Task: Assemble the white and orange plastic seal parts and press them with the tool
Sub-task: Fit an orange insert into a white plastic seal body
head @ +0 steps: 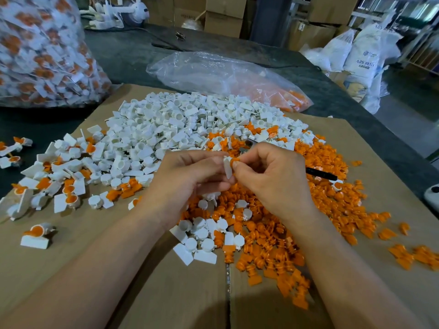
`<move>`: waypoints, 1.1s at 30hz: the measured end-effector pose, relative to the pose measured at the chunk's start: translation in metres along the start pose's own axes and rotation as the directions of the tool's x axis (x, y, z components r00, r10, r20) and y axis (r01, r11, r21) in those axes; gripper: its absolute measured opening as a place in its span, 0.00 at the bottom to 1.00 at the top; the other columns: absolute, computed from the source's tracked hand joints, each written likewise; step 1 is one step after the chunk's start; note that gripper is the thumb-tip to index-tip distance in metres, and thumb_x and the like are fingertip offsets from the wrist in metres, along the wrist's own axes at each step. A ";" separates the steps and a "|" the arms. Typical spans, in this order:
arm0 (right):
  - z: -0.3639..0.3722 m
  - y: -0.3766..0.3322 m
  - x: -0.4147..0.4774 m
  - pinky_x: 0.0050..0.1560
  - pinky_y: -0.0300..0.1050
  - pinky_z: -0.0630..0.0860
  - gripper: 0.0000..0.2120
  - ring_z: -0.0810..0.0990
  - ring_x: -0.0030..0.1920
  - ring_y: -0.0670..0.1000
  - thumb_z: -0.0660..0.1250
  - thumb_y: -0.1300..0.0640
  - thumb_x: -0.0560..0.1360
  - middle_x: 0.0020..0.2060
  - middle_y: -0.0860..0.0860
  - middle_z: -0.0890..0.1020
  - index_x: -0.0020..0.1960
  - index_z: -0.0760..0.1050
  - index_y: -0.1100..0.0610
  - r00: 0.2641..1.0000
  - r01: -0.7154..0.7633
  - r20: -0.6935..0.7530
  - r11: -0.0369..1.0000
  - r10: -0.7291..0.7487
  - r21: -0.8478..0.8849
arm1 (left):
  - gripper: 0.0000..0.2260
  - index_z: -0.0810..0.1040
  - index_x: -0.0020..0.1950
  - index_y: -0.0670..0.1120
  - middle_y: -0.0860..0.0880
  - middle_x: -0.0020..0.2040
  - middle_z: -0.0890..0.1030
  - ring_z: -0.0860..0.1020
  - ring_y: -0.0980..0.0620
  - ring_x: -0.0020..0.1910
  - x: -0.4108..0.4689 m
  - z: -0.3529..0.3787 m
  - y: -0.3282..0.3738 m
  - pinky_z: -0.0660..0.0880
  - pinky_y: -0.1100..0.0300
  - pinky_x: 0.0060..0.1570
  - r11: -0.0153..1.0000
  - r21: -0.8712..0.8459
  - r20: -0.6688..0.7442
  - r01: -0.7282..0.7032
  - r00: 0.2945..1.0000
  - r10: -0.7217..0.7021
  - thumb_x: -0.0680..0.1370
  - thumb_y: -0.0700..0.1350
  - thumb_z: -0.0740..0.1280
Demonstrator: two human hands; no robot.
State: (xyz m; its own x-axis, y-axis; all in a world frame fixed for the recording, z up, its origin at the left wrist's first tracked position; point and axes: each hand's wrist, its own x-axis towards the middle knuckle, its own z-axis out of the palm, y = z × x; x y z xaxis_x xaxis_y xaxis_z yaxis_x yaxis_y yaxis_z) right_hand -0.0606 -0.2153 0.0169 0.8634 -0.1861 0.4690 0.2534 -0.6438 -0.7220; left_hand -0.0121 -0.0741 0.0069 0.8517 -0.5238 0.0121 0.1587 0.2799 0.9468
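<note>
My left hand holds a white seal part by its cup end, its flat tag hanging down. My right hand pinches an orange part against the white one, thumb and forefinger closed on it. Both hands hover above the cardboard sheet. A heap of white parts lies behind the hands, a spread of orange parts under and right of them. A black-handled tool lies on the orange parts behind my right hand, its metal head partly hidden by my fingers.
Assembled white-and-orange seals lie scattered at the left. A big clear bag of finished seals stands at the far left. A flatter clear bag with orange parts lies behind the heap. Cartons and white sacks stand beyond the dark table.
</note>
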 end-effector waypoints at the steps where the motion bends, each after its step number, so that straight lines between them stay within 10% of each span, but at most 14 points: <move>1: -0.001 0.001 0.000 0.28 0.28 0.69 0.12 0.76 0.28 0.39 0.71 0.63 0.69 0.27 0.40 0.77 0.33 0.75 0.48 1.000 -0.003 -0.007 1.000 0.003 -0.006 | 0.10 0.83 0.45 0.42 0.40 0.39 0.84 0.83 0.48 0.38 -0.001 0.000 0.000 0.80 0.63 0.37 1.000 -0.006 0.019 0.001 1.000 -0.001 0.65 0.41 0.70; 10: 0.005 0.004 -0.001 0.34 0.27 0.72 0.03 0.78 0.32 0.35 0.72 0.63 0.69 0.29 0.38 0.78 0.41 0.80 0.57 0.994 0.040 0.099 0.997 -0.046 0.068 | 0.09 0.82 0.46 0.45 0.44 0.31 0.83 0.79 0.54 0.29 0.001 -0.002 -0.002 0.77 0.65 0.31 0.956 0.283 -0.113 -0.080 0.987 0.116 0.74 0.33 0.66; 17: 0.004 0.002 -0.001 0.39 0.29 0.74 0.14 0.80 0.36 0.39 0.73 0.60 0.67 0.35 0.40 0.78 0.46 0.76 0.45 0.987 0.142 0.060 0.982 -0.150 0.122 | 0.10 0.84 0.37 0.44 0.42 0.30 0.81 0.78 0.49 0.28 0.001 -0.003 0.000 0.76 0.62 0.28 0.970 0.231 -0.084 -0.076 0.992 0.097 0.74 0.34 0.66; 33: 0.004 0.010 0.002 0.48 0.34 0.76 0.13 0.78 0.46 0.45 0.73 0.63 0.65 0.43 0.48 0.79 0.50 0.81 0.61 0.959 0.279 0.059 0.960 -0.278 -0.018 | 0.07 0.77 0.36 0.42 0.45 0.27 0.80 0.80 0.51 0.28 -0.001 -0.004 0.004 0.78 0.63 0.29 0.979 0.205 -0.066 -0.012 0.997 0.026 0.71 0.31 0.68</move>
State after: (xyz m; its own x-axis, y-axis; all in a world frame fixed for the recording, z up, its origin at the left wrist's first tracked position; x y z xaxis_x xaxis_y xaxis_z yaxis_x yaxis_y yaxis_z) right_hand -0.0545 -0.2194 0.0083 0.7832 0.0437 0.6203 0.4762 -0.6836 -0.5531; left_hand -0.0098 -0.0693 0.0096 0.8867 -0.4621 0.0152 0.0431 0.1154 0.9924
